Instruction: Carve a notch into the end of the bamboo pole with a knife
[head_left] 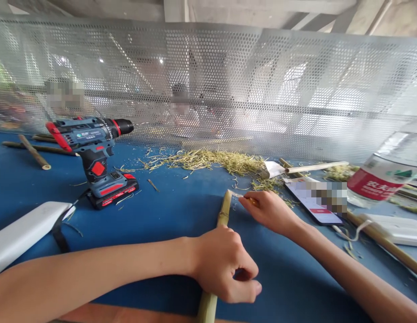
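A green bamboo stick (223, 214) lies on the blue table (181, 202), running from the near edge toward the middle. My left hand (225, 264) is closed around its lower part and pins it to the table. My right hand (270, 210) rests just right of the stick's far tip and pinches a small yellowish tool whose point touches that tip. Most of the tool is hidden in the fingers.
A blue and red cordless drill (95, 154) stands at the left. Bamboo shavings (211, 160) lie along a perforated metal screen (208, 85). A phone (314, 197), a water bottle (386, 172), more bamboo sticks (35, 152) and white boxes (23, 231) surround the hands.
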Demonstrator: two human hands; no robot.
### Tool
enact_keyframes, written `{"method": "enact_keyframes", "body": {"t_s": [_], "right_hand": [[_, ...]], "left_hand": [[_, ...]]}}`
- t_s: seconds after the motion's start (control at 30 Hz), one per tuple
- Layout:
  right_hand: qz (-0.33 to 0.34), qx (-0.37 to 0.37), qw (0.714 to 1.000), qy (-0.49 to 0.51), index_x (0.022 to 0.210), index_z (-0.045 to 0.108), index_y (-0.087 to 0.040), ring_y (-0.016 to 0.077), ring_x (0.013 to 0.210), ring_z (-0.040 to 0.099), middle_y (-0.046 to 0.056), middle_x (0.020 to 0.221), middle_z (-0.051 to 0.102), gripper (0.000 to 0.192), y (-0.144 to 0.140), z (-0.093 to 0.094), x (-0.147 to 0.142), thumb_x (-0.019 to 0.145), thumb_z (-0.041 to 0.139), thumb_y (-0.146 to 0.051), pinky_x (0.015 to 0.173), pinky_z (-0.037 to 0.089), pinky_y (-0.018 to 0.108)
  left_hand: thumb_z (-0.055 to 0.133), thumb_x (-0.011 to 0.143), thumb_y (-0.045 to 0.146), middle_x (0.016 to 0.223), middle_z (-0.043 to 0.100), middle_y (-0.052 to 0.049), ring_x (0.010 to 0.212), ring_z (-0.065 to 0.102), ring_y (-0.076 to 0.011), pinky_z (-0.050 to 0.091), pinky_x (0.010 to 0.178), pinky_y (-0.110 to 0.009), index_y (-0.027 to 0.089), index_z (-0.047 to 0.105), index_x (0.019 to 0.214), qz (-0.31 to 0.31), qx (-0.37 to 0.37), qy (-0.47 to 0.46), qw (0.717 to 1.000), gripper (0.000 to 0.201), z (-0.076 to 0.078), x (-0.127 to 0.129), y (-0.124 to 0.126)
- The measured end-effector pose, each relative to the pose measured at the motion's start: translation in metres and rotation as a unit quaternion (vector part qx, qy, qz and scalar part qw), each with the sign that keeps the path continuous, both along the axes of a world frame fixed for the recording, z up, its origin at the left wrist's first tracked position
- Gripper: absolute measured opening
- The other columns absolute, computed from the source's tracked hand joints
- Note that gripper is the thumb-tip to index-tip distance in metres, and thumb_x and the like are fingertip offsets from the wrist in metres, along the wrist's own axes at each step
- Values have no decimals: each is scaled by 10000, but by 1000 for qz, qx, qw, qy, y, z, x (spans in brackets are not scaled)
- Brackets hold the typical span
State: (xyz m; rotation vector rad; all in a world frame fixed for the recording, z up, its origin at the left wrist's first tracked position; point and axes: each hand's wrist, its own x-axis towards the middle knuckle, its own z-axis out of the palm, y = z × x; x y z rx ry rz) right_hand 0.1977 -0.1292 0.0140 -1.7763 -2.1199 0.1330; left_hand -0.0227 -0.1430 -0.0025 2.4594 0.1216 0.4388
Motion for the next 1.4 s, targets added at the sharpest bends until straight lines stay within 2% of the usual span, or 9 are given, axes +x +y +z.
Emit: {"method": "enact_keyframes", "body": {"t_s": [0.07, 0.17, 0.4, 0.67, 0.77, 0.83, 1.0, 1.07, 1.4], "right_hand": [[79, -22, 996, 39, 742, 655, -219, 148, 584, 382, -8, 611, 528, 506, -6, 3, -2, 1079, 468, -547, 599, 284, 313], [117, -44, 991, 37, 715, 624, -218, 140, 588, 298, -31, 602, 469, 486, -9, 4, -2, 1067, 503, -531, 599, 273, 314], [80, -37, 996, 9, 639, 485, -225, 142, 574, 267, -32, 571, 410, 519, -3, -2, -2, 1056, 513, -532, 589, 238, 322], [-13, 7, 999, -51, 703, 663, -209, 173, 606, 495, 60, 671, 638, 480, 21, -1, 0, 1067, 522, -489, 606, 231, 335], [-36, 28, 998, -37, 755, 699, -194, 179, 618, 515, 74, 689, 652, 474, 24, 0, 5, 1085, 492, -463, 611, 233, 336], [-12, 29, 999, -23, 783, 709, -199, 160, 615, 489, 41, 674, 629, 465, 20, 2, 6, 1088, 495, -475, 615, 262, 319], [156, -39, 986, 38, 668, 611, -191, 121, 596, 309, -39, 590, 476, 487, 3, 6, 7, 1074, 532, -449, 592, 257, 298], [189, -60, 979, 44, 628, 581, -185, 123, 604, 259, -48, 574, 436, 499, -1, 7, 5, 1068, 541, -418, 587, 238, 306], [126, -29, 992, -1, 627, 586, -216, 126, 548, 239, -32, 544, 434, 500, -7, 3, -5, 1065, 560, -455, 583, 218, 331]], "left_hand": [[689, 808, 319, 463, 440, 55, 486, 445, -128, 323, 524, -303, 229, 503, 533, -2, 6, -4, 1000, 344, 0, 1, 0], [682, 810, 337, 472, 454, 50, 500, 459, -130, 316, 519, -307, 226, 505, 528, 3, 14, 1, 1000, 350, 1, 2, -1], [694, 794, 396, 456, 462, 51, 510, 472, -132, 319, 533, -305, 228, 520, 514, -2, 15, 22, 1000, 371, 6, 4, -4], [726, 795, 385, 448, 489, 49, 500, 509, -138, 353, 537, -296, 232, 540, 528, -12, 25, 12, 1000, 360, 0, 4, -3], [735, 803, 373, 432, 454, 57, 474, 494, -125, 363, 529, -279, 229, 558, 544, -3, 23, 14, 1000, 345, -2, 4, -1], [733, 810, 349, 434, 442, 64, 460, 483, -109, 361, 520, -265, 223, 570, 556, -3, 21, 14, 1000, 327, -2, 3, 0], [740, 824, 315, 435, 412, 71, 442, 437, -89, 324, 494, -262, 217, 553, 552, -6, 8, 16, 1000, 345, 2, 4, 0], [739, 824, 315, 430, 413, 69, 441, 433, -90, 313, 490, -272, 217, 541, 540, -7, 2, 16, 1000, 360, 2, 4, 0], [758, 810, 318, 426, 387, 67, 443, 408, -86, 290, 472, -284, 218, 453, 513, -41, 0, -15, 999, 437, 3, 0, 1]]}}
